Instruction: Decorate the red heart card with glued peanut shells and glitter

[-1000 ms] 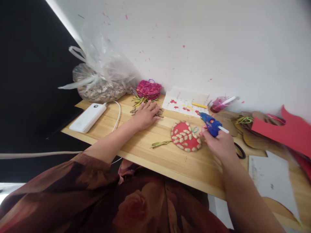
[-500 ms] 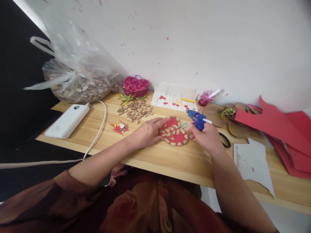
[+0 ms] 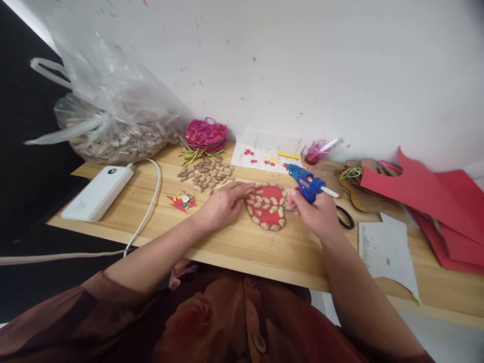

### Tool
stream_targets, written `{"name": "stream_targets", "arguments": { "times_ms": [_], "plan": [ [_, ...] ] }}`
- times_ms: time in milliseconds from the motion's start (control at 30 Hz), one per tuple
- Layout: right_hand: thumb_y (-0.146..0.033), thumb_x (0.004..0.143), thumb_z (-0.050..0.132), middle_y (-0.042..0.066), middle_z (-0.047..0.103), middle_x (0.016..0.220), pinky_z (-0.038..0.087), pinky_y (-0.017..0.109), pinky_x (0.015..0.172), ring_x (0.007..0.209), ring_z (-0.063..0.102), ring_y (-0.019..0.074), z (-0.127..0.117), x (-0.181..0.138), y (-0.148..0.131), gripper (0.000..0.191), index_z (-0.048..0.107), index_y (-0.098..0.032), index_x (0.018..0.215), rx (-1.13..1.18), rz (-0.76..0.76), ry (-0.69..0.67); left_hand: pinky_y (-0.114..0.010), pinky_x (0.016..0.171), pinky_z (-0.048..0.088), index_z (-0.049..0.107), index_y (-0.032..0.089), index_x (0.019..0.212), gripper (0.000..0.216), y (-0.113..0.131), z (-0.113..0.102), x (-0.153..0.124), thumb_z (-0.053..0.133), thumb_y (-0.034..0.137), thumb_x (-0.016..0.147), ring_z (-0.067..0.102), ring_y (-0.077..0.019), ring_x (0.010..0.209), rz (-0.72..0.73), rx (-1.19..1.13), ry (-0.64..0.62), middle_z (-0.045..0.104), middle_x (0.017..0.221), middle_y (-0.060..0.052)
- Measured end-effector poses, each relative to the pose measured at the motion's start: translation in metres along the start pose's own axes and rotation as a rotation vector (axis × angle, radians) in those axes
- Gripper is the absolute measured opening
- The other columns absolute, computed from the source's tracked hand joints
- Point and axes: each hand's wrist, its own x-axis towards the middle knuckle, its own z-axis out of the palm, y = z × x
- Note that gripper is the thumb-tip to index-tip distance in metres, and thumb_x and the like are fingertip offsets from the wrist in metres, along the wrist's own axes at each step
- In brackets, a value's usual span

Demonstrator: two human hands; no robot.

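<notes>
A red heart-shaped piece studded with pale seeds lies on the wooden table. My left hand rests flat beside it, fingers stretched out and touching its left edge. My right hand is closed round a blue glue gun, whose nozzle points up and left, just right of the red piece. A loose pile of seeds lies behind my left hand.
A big plastic bag of seeds and a white power bank with a cable sit at left. At the back are a pink woven piece, a star sheet and a pink cup. Scissors, red card and paper lie right.
My left hand has come from the seed pile to the red piece's left edge. The glue gun in my right hand stays close by the piece. The view has shifted left.
</notes>
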Motion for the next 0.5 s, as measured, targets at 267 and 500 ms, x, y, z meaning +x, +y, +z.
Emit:
{"name": "stream_targets", "arguments": {
  "times_ms": [267,500],
  "plan": [
    [-0.053,0.082,0.075,0.0,0.071,0.07,0.05,0.024,0.048,0.062,0.071,0.0179,0.002,0.003,-0.002,0.034,0.064,-0.022,0.093,0.253,0.016,0.036,-0.034,0.087,0.053,0.075,0.018,0.113,0.026,-0.003,-0.024,0.004,0.056,0.03,0.099,0.069,-0.0195,0.09,0.04,0.074,0.254,0.077,0.098,-0.009],
    [-0.059,0.07,0.083,0.0,0.071,0.076,0.053,0.025,0.048,0.066,0.075,0.0202,0.001,0.016,0.012,0.05,0.068,-0.021,0.099,0.416,0.097,0.191,-0.028,0.073,0.049,0.074,0.016,0.07,0.037,-0.031,-0.11,0.019,0.059,0.042,0.092,0.068,-0.0183,0.073,-0.405,0.124,0.334,0.073,0.072,-0.004]
  ]
}}
